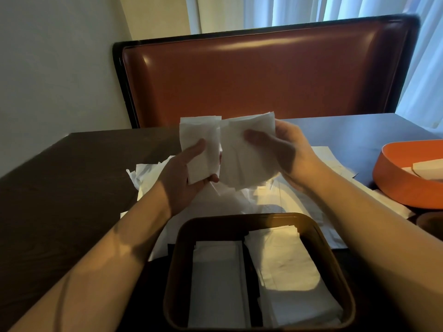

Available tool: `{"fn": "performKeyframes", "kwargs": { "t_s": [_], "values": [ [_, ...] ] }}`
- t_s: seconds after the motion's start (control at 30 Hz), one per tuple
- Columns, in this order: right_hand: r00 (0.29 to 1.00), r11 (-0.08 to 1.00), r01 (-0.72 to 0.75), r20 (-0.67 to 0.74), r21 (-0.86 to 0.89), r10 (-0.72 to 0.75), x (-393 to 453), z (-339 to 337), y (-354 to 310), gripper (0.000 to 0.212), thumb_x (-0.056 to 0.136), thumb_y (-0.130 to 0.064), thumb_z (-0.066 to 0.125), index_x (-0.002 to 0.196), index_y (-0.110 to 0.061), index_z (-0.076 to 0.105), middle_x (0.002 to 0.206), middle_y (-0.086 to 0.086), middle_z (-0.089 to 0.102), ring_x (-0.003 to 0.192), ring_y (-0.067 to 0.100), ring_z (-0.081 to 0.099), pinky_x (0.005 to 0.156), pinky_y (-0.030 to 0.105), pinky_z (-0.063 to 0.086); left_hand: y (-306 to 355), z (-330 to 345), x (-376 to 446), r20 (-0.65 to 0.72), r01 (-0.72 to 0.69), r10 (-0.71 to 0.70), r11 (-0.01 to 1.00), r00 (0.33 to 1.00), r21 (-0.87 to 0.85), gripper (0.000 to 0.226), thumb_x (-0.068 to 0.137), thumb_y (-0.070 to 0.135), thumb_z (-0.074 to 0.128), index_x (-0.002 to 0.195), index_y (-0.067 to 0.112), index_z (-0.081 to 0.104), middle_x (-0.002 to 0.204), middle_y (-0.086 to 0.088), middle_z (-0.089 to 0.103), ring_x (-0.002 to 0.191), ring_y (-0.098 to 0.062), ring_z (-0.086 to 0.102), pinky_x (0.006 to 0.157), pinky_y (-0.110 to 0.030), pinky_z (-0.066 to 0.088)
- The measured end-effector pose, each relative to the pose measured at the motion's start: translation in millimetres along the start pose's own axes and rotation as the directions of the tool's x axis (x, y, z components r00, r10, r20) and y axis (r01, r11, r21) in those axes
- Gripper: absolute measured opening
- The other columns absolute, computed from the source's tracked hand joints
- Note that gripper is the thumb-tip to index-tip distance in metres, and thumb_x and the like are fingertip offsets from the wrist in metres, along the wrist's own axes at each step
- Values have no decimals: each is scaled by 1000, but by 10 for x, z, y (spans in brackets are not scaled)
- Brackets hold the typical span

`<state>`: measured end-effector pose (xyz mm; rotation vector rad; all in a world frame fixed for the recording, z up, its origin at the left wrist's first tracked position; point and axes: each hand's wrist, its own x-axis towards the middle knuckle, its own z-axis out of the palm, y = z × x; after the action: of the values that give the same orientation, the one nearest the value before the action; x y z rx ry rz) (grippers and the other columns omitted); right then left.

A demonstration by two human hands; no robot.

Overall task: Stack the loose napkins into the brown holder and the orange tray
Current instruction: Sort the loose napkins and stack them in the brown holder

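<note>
Two small bunches of white napkins are held up above the dark table (72, 178), edges touching. The left bunch (200, 144) is pinched by the left hand (184, 178), thumb laid across its front. The right bunch (242, 159) is gripped by the right hand (285, 154), thumb in front and fingers behind. Loose napkins (268, 202) are spread on the table beneath. Nearest the camera, two stacks are seen inside the brown holder (182, 238). At the right edge, a few napkins are held in the orange tray (395, 183).
</note>
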<state>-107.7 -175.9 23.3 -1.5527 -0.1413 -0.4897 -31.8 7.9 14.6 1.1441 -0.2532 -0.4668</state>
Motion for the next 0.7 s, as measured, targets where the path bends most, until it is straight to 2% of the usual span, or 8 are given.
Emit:
{"fn": "performKeyframes", "kwargs": {
  "t_s": [0.1, 0.17, 0.23, 0.4, 0.5, 0.6, 0.67, 0.7],
  "values": [
    [1000, 1000, -3, 5, 24, 3, 4, 14, 20, 19, 99, -20, 55, 116, -17, 62, 103, -8, 70, 99, 14, 67, 77, 30, 58, 1, -6, -23, 66, 10, -8, 1000, 998, -25, 36, 71, 26, 69, 104, 17, 60, 97, -8, 71, 94, -27, 64, 79, -46, 53],
    [1000, 1000, -15, -8, 21, 15, 7, 31, 22, 17, 98, -21, 56, 114, -20, 62, 99, -10, 70, 96, 12, 67, 74, 28, 58, -13, -26, -26, 152, 24, -21, 999, 988, -21, 31, 76, 27, 64, 105, 18, 60, 83, -4, 75, 82, -25, 69, 66, -43, 52],
    [999, 999, -27, -31, 17, 28, 10, 42, 14, 16, 97, -23, 59, 113, -22, 62, 98, -12, 70, 94, 10, 68, 70, 26, 58, -31, -50, -18, 205, 34, -28, 999, 978, -26, 28, 80, 27, 61, 107, 19, 59, 82, -4, 75, 74, -23, 71, 51, -35, 49],
    [998, 993, -60, 1, 99, 60, -16, 10, -25, 26, 94, -28, 61, 118, -18, 61, 107, 0, 70, 100, 19, 69, 76, 33, 58, -30, -43, -1, 181, 33, -26, 999, 983, -35, 25, 90, 30, 54, 89, 22, 78, 86, -4, 74, 76, -23, 70, 48, -29, 50],
    [991, 973, -104, 101, 205, 85, -36, -5, -99, 27, 91, -21, 60, 117, -16, 61, 102, 0, 71, 93, 17, 69, 76, 32, 57, -9, -46, 10, 155, 36, -39, 999, 987, 22, 20, 97, 30, 48, 101, 21, 66, 77, -3, 74, 70, -20, 71, 59, -33, 54],
    [986, 970, -133, 126, 205, 109, -47, 21, -143, 19, 92, -15, 60, 111, -15, 64, 95, -2, 74, 88, 16, 71, 73, 31, 58, 18, 6, -45, 209, 84, -86, 996, 974, 20, 27, 84, 33, 57, 108, 19, 61, 87, -7, 76, 83, -26, 73, 93, -50, 52],
    [990, 983, -120, 95, 137, 108, -41, 52, -127, 13, 92, -15, 62, 105, -16, 66, 90, -7, 74, 85, 12, 72, 70, 29, 58, -22, 40, -83, 254, 130, -139, 990, 957, 50, 21, 91, 34, 52, 102, 21, 63, 87, -5, 76, 81, -20, 74, 85, -45, 58],
    [991, 988, -116, 84, 100, 108, -33, 68, -105, 13, 91, -15, 64, 104, -16, 66, 89, -8, 74, 86, 11, 72, 70, 29, 59, -59, 51, -72, 250, 151, -163, 986, 955, 64, 21, 99, 32, 44, 97, 23, 63, 83, -1, 74, 76, -15, 73, 75, -35, 61]
  ]
}}
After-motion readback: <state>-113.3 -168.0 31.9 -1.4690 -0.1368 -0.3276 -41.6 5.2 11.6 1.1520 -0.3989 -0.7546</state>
